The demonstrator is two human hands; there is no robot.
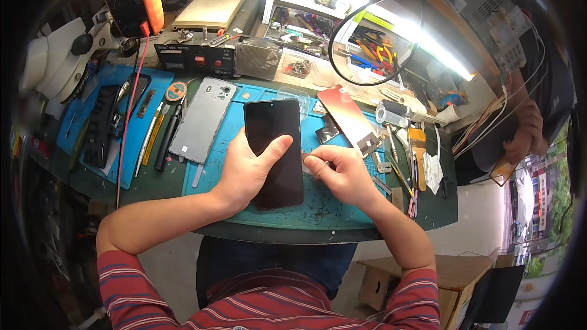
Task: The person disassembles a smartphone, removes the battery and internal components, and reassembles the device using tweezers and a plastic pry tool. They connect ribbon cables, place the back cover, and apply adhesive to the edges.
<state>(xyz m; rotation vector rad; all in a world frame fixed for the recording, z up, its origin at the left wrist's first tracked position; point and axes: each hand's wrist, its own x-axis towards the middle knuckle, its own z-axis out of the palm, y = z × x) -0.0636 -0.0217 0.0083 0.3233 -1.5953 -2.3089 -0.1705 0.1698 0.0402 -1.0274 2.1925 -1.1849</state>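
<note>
A black smartphone (281,183), its dark screen facing up, is held over the blue work mat (214,198). My left hand (241,168) wraps round its left edge, with the thumb lying across the glass. At the phone's right edge my right hand (345,177) is closed, thumb and forefinger pinched together. Something small and thin seems to be between those fingertips, but I cannot make out what. Just beyond the right hand lies a shiny red-gold phone back cover (347,113), with a small black piece (328,129) beside it.
A grey phone panel (203,119) lies left of the phone, near a solder reel (176,91) and several slim tools. Brushes (417,146) and small bottles stand right. Behind are a heating unit (195,58) and pliers (385,49). A dark cable loops overhead; another person's hand (527,131) shows far right.
</note>
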